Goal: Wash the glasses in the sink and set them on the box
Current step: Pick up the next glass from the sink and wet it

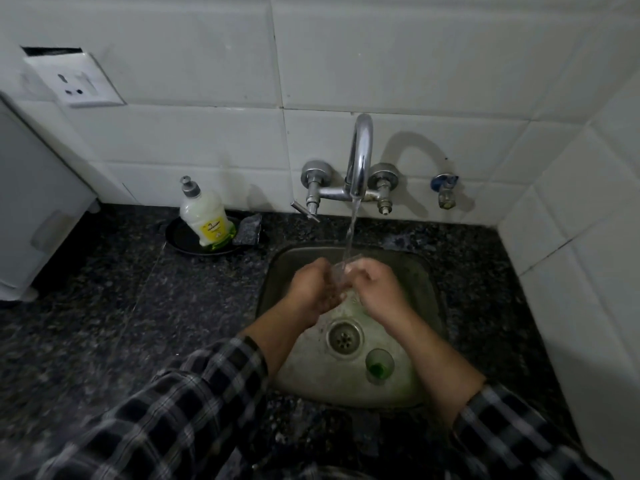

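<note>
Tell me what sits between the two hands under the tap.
In the head view, a clear glass sits between the left hand and right hand, under the running water.

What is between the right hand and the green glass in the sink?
Nothing visible blocks it. The green glass stands upright on the sink floor beside the drain, just under the right forearm. But the right hand and left hand are both busy holding a clear glass under the faucet stream.
</note>
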